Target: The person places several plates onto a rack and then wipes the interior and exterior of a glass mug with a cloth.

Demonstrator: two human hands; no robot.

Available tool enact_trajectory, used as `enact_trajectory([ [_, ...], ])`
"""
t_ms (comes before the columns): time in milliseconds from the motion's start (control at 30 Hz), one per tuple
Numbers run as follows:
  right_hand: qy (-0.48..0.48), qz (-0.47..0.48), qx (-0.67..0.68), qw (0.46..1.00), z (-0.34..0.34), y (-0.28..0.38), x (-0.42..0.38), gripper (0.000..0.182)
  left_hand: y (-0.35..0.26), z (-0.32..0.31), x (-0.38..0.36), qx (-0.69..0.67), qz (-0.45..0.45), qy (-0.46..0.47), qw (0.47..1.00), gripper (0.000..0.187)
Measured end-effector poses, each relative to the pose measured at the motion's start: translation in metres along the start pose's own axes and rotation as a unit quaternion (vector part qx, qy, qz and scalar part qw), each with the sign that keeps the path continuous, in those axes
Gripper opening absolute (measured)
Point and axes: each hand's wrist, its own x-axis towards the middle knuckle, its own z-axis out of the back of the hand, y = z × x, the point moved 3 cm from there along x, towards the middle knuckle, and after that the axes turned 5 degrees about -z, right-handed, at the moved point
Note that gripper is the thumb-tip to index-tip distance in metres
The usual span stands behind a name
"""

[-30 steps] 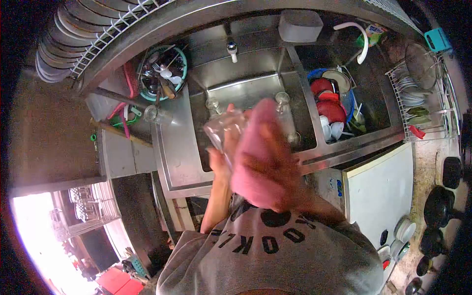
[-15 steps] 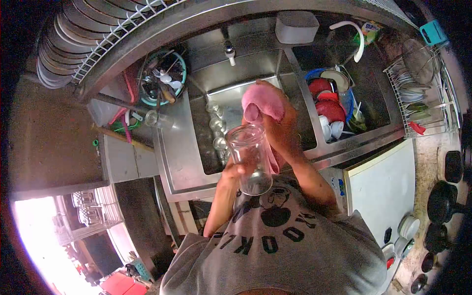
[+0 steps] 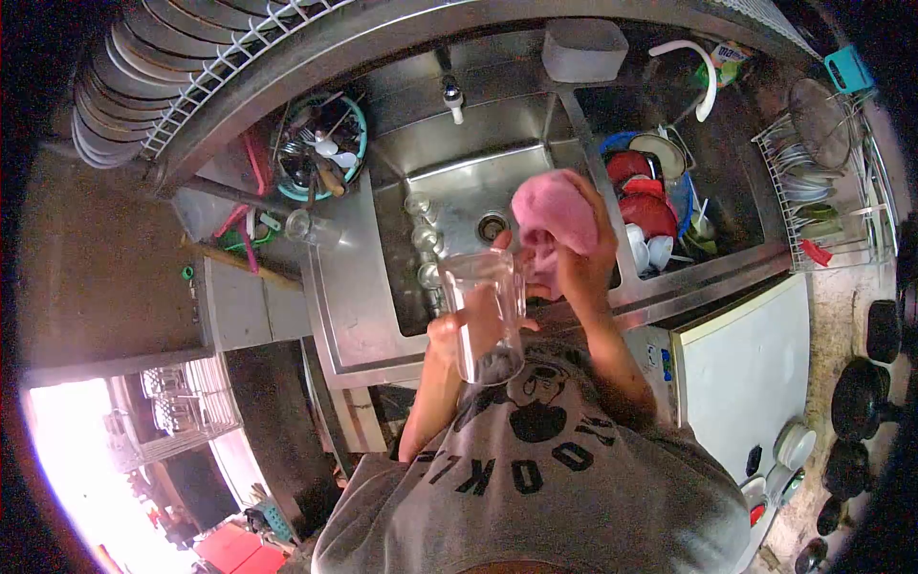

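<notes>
Wrapped around a clear glass jar [image 3: 486, 346] is my left hand [image 3: 448, 337], its fingers partly showing through the glass. The jar is tilted with its mouth pointing toward the sink and looks empty. My right hand [image 3: 585, 266] grips a bunched pink cloth [image 3: 555, 210] just right of the jar's mouth, apart from the rim. Below both hands is the steel sink [image 3: 459, 172], with its drain [image 3: 492, 228] visible. Several small glasses [image 3: 421, 234] stand in a row along the sink's left side.
Another glass [image 3: 311, 230] lies on the left counter beside a cutlery basket [image 3: 320, 153]. The right basin holds a blue tub [image 3: 684, 196] of red and white dishes. Plate racks stand at upper left and right. A white container [image 3: 583, 53] sits behind the sink.
My right hand has moved the pink cloth right and slightly down, away from the jar's mouth. The jar has turned a little in my left hand, and the drain has come into view.
</notes>
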Motion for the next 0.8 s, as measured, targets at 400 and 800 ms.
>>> enact_trajectory([
  [400,0.260,0.295,-0.063,0.917,-0.009,0.035,-0.044,0.062,-0.018,-0.011,0.006,0.172,-0.207,-0.112,0.956,0.094],
  [800,0.242,0.145,0.009,0.959,-0.004,0.041,-0.063,0.055,-0.028,-0.013,0.019,0.106,-0.224,-0.093,0.964,0.094],
])
